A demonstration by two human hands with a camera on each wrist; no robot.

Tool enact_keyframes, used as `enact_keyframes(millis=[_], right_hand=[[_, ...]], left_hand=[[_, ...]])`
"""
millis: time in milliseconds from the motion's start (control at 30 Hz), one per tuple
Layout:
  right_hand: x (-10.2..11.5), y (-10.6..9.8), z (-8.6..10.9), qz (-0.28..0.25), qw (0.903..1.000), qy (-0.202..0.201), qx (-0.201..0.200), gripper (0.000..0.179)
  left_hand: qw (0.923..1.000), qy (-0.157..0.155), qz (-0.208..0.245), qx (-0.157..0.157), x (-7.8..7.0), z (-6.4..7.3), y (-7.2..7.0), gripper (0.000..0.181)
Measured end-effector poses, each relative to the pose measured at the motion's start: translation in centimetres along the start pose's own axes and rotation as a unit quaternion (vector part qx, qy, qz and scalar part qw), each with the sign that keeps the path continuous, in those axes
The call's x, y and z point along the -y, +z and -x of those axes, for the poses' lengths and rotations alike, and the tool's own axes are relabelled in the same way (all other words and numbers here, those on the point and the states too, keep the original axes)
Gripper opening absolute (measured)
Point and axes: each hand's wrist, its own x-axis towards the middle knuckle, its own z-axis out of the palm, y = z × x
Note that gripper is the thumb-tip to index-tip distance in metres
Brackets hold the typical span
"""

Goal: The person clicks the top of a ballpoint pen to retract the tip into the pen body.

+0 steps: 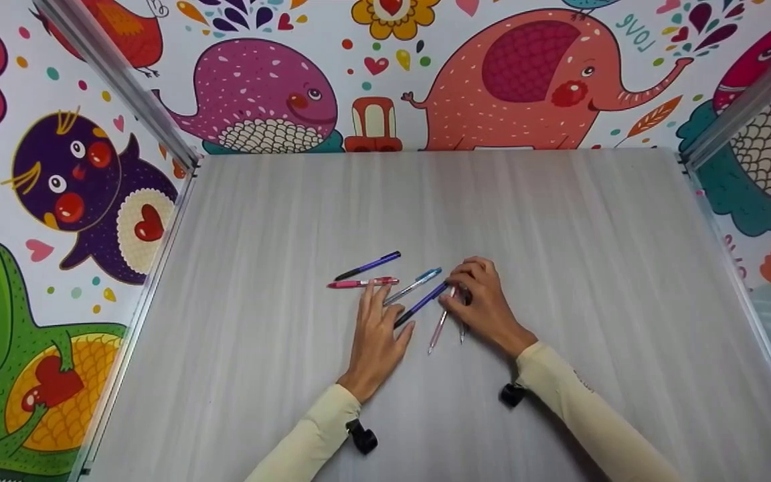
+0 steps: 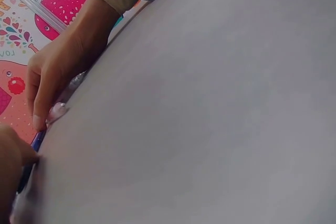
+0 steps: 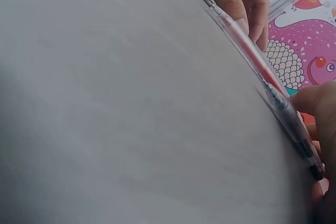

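My left hand (image 1: 375,341) has its fingers fairly straight over the pens. Its fingertips reach a red pen (image 1: 352,284) and a clear pen with a light blue top (image 1: 419,281). The lower end of a dark blue pen (image 1: 422,302) lies by its thumb and index finger. My right hand (image 1: 482,301) has curled fingers and pinches that pen's upper end. A clear pen with a red refill (image 3: 252,51) and a clear pen with a black end (image 3: 294,121) lie beneath the right hand, partly hidden.
Another blue pen (image 1: 369,266) with black ends lies beyond the red one. The grey wood-grain table (image 1: 278,214) extends around the pens. Metal posts (image 1: 124,87) and cartoon-printed walls (image 1: 372,73) border its far and side edges.
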Motion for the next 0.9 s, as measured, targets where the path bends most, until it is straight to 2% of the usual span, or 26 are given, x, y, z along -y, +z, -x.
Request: enact_keyframes(millis=[200, 433, 567, 900], right_hand=[[0.07, 0.33, -0.14, 0.002, 1.0000, 0.004, -0.004, 0.028], [-0.11, 0.44, -0.48, 0.001, 1.0000, 0.003, -0.009, 0.026], [-0.10, 0.43, -0.50, 0.004, 1.0000, -0.004, -0.006, 0.025], [0.03, 0.17, 0.07, 0.006, 0.9999, -0.002, -0.008, 0.024]], left_hand=[[1.0000, 0.002, -0.008, 0.000, 0.13, -0.08, 0.01, 0.026], [0.9997, 0.019, -0.004, -0.015, 0.16, -0.57, 0.04, 0.019], [0.9996, 0.018, 0.000, -0.024, 0.06, -0.63, 0.08, 0.014], [0.9996, 0.012, 0.016, -0.019, 0.00, -0.54, 0.25, 0.012]])
